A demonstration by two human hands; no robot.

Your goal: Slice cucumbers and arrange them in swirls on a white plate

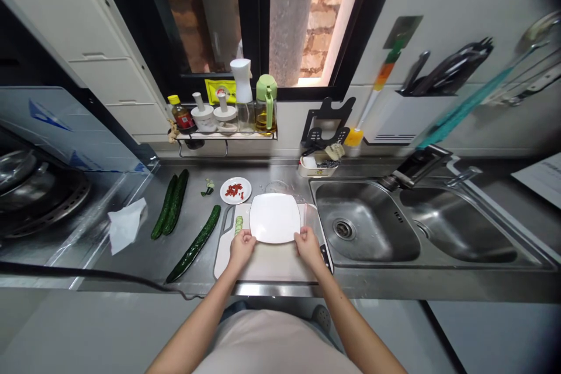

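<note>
A white squarish plate (274, 218) is held level above the cutting board (272, 266). My left hand (242, 246) pinches its near left corner, and my right hand (308, 243) grips the near right corner. Cucumber slices (239, 224) lie in a short row on the board, just left of the plate and partly hidden near my left hand. A knife (325, 256) rests at the board's right edge, its black handle beside my right wrist. Left of the board lies a whole cucumber (193, 245).
Two more cucumbers (170, 204) lie farther left, near a crumpled paper towel (126, 225). Behind the board sit a small plate of chopped red pieces (235, 191) and cucumber scraps (207, 187). A double sink (370, 222) is at the right; a condiment rack (223, 135) hangs under the window.
</note>
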